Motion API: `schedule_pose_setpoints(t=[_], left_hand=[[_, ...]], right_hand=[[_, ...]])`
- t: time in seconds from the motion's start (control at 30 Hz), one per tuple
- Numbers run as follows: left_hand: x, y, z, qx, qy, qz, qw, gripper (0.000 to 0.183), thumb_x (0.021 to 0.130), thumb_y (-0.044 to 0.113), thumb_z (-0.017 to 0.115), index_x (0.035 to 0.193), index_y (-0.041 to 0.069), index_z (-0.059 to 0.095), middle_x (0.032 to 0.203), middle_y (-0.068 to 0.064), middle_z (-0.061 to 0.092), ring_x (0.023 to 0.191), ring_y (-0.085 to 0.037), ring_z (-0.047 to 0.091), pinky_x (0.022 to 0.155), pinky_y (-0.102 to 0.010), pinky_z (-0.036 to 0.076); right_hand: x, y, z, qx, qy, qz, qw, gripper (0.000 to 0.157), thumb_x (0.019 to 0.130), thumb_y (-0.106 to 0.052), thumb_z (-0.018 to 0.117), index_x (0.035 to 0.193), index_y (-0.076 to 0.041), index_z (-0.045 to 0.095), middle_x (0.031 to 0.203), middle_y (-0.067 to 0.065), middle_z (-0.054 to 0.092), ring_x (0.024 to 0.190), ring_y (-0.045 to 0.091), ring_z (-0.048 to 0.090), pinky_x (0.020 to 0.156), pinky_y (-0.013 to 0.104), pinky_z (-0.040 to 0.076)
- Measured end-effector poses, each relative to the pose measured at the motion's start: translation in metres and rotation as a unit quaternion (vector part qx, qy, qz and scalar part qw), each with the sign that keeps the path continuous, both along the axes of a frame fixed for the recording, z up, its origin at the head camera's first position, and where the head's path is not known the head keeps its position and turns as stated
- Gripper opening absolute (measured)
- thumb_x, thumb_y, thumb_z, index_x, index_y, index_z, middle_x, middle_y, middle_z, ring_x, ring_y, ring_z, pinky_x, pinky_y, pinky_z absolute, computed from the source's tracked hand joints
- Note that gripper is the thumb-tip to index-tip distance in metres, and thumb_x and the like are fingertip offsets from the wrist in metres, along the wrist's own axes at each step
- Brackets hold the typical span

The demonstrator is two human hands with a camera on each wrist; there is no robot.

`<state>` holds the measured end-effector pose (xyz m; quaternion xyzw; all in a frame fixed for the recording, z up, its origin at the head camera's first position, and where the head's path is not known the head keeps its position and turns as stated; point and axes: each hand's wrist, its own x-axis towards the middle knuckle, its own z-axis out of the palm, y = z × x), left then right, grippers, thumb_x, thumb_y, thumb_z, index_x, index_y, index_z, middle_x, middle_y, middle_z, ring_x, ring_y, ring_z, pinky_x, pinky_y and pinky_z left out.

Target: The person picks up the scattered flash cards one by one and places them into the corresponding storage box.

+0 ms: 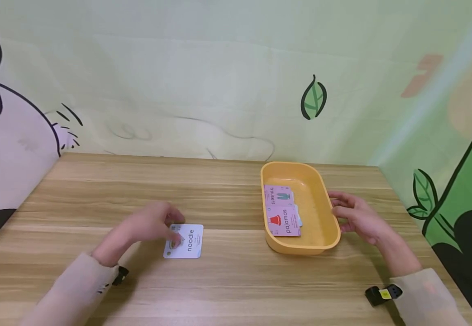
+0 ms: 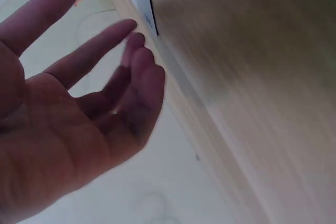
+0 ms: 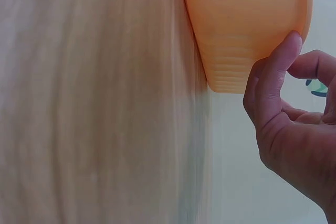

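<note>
A white card printed "noodle" [image 1: 195,240] lies flat on the wooden table, a food picture partly covered by the thumb. My left hand [image 1: 150,222] is over its left side, thumb and fingers apart; the left wrist view shows the fingers loosely bent, with the card's edge beyond the fingertips. To the right stands a yellow tray [image 1: 311,226]. A pink "pajamas" card [image 1: 286,222] and a pink "trousers" card [image 1: 275,195] lie along its left side. My right hand [image 1: 359,217] rests its bent fingers and thumb against the outside of the tray's right wall, near the rim.
A pale blue card edge [image 1: 298,216] peeks out from under the pink cards. The wooden table [image 1: 227,290] meets a light green printed wall cloth [image 1: 203,81] at the back. Black wrist devices sit at the left cuff [image 1: 120,275] and right cuff [image 1: 382,295].
</note>
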<state>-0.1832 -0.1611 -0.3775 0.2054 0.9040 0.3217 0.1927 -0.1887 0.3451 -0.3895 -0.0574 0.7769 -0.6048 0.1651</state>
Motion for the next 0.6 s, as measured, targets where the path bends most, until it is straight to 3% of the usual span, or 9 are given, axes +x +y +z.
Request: schedule_pose_setpoints(t=[0.2, 0.37, 0.6], left_hand=[[0.01, 0.004, -0.005, -0.084, 0.054, 0.01, 0.9949, 0.053, 0.071, 0.011, 0.092, 0.118, -0.004, 0.072, 0.111, -0.009, 0.067, 0.094, -0.024, 0.06, 0.087, -0.046, 0.053], [0.014, 0.008, -0.009, -0.123, 0.108, -0.002, 0.9865, 0.051, 0.066, 0.009, 0.095, 0.112, 0.0, 0.073, 0.103, -0.006, 0.061, 0.085, -0.022, 0.055, 0.076, -0.038, 0.052], [0.015, 0.01, -0.009, -0.137, 0.115, 0.001, 0.9839, 0.049, 0.067, 0.009, 0.096, 0.108, 0.002, 0.071, 0.099, -0.005, 0.059, 0.086, -0.023, 0.055, 0.077, -0.041, 0.053]], right_hand=[[0.0, 0.0, 0.0, 0.002, -0.001, -0.003, 1.0, 0.066, 0.101, -0.004, 0.053, 0.157, 0.008, 0.021, 0.135, 0.029, 0.044, 0.095, 0.017, 0.066, 0.064, 0.032, 0.061], [0.001, 0.001, 0.001, -0.002, -0.001, -0.004, 1.0, 0.066, 0.101, -0.004, 0.052, 0.157, 0.008, 0.02, 0.137, 0.031, 0.042, 0.095, 0.016, 0.066, 0.064, 0.032, 0.061], [0.0, 0.0, 0.0, -0.007, 0.003, 0.001, 1.0, 0.065, 0.101, -0.004, 0.052, 0.157, 0.01, 0.02, 0.135, 0.03, 0.044, 0.095, 0.016, 0.066, 0.063, 0.032, 0.061]])
